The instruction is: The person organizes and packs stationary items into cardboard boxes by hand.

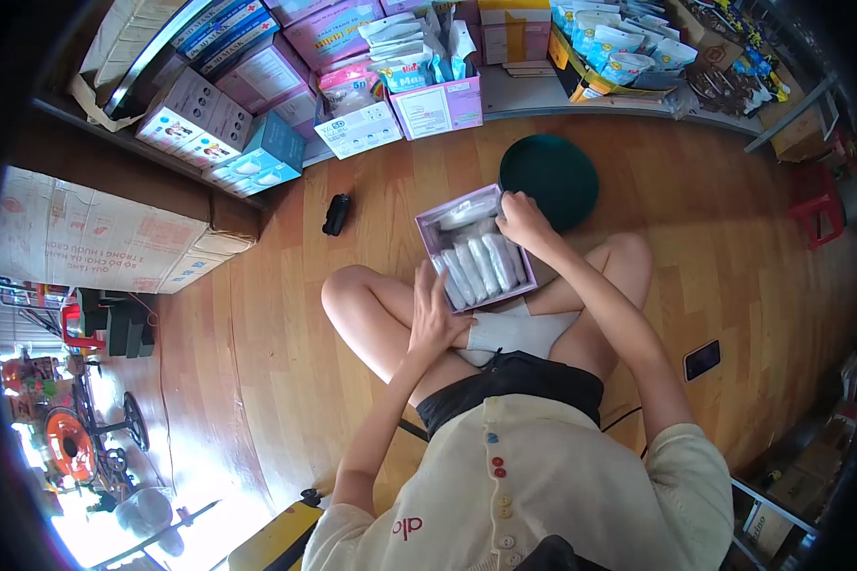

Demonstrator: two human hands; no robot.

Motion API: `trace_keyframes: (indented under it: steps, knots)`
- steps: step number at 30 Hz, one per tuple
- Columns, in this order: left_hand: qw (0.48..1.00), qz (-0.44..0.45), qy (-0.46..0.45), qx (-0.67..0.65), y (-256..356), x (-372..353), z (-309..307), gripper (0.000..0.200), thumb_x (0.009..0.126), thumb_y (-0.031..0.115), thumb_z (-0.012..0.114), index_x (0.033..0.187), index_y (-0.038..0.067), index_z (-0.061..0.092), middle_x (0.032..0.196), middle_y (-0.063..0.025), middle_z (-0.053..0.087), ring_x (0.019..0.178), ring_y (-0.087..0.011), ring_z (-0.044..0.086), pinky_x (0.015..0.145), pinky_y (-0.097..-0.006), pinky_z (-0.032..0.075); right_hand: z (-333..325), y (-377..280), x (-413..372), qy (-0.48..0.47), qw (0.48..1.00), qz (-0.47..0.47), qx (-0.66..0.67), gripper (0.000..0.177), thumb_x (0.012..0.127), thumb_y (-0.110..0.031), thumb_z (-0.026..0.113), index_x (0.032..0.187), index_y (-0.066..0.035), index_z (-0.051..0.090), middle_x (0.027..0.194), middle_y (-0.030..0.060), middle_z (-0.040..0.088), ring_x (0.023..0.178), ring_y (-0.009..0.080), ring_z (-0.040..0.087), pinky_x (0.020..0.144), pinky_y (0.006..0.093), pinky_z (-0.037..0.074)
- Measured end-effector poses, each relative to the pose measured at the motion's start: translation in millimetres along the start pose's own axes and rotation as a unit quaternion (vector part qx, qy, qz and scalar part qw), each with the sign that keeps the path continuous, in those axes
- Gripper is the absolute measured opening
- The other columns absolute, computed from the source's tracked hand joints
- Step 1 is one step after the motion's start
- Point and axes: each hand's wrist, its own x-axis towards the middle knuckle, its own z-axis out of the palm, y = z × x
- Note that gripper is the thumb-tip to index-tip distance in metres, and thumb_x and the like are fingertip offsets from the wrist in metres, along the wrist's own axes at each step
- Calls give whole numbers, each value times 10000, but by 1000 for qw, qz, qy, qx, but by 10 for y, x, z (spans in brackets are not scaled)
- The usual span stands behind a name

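Note:
A lilac cardboard box [425, 238] sits open on the floor in front of my crossed legs. White wrapped packets [486, 264] stand in a row in its near part, and more packets [468, 211] lie flat in the far part. My right hand [526, 223] is closed at the box's far right corner, fingers curled over the rim. Along the box's near left side rests my left hand [432, 310], its fingers stretched out against the wall. A dark green round stool or lid [552, 176] lies just beyond the box on the right.
Shelves at the back hold boxes [438, 107] of packets and blue-white bags [628, 52]. A small black object [335, 215] lies on the floor to the left, a phone [702, 361] to the right. A large carton [105, 233] stands left; a red stool [815, 209] is far right.

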Motion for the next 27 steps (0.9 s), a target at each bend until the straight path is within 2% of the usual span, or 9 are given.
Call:
trace_keyframes:
  steps: [3,8,10,16,18,19,22,25,27]
  knots:
    - [991,79,-75,74,-29,143,107,874,649,354,798,1404,248,371,1490,-266,90,1338,-483,203,1051,-505,337,46,68,117,-18,1000,13,-6,261,767,-147,661,865,58,532,895,300,578,886,454,577,783,492,485]
    - [996,76,-38,18,-149,383,169,748,730,366,753,1379,196,422,1501,-237,127,1193,-475,442,823,-486,525,99,273,126,38,999,17,9,245,741,-134,667,856,67,587,801,281,624,814,420,629,729,474,513]
    - [995,47,-82,5,-138,447,130,730,757,377,727,1390,211,404,1497,-248,127,1170,-481,461,819,-488,522,56,374,-11,169,974,-19,149,253,759,-136,654,906,59,589,836,263,631,836,405,632,705,452,507]
    - [997,16,-69,-6,-97,806,-34,668,796,390,693,1380,218,419,1472,-273,190,1074,-502,518,783,-493,526,-154,308,-896,308,908,20,282,262,867,-79,570,1106,30,574,1064,210,639,942,293,648,805,348,489]
    - [998,31,-47,-3,-106,977,-64,637,801,412,685,1359,214,450,1437,-293,261,1070,-500,521,784,-486,522,-111,245,-1058,334,889,22,313,331,896,-51,526,1220,17,511,1271,197,543,1099,277,583,888,336,457]
    - [998,15,-56,-12,-105,1058,-81,625,802,422,682,1347,208,466,1419,-302,291,1057,-500,530,785,-482,518,-34,270,-1028,336,908,-29,248,427,896,-74,527,1304,9,434,1419,207,383,1258,339,447,999,367,383]
    - [997,20,-68,-3,-242,1316,-97,596,816,438,668,1324,180,494,1374,-321,353,1105,-476,521,771,-466,517,211,113,-713,304,928,-73,201,580,886,-110,531,1408,-7,300,1509,226,163,1384,405,189,1112,437,193]
    - [994,40,-101,-9,-398,1551,-198,594,842,426,646,1334,138,478,1386,-303,346,1201,-422,476,819,-445,511,722,-146,-392,353,933,-56,45,780,846,-288,593,1411,78,200,1484,289,149,1336,500,200,1069,624,145]
    - [973,-62,-180,-133,-400,1658,-321,597,878,419,607,1355,101,442,1409,-263,330,1257,-378,429,897,-419,480,847,-253,-254,319,941,-107,11,785,841,-303,596,1410,75,209,1480,291,156,1328,495,224,1067,623,157]
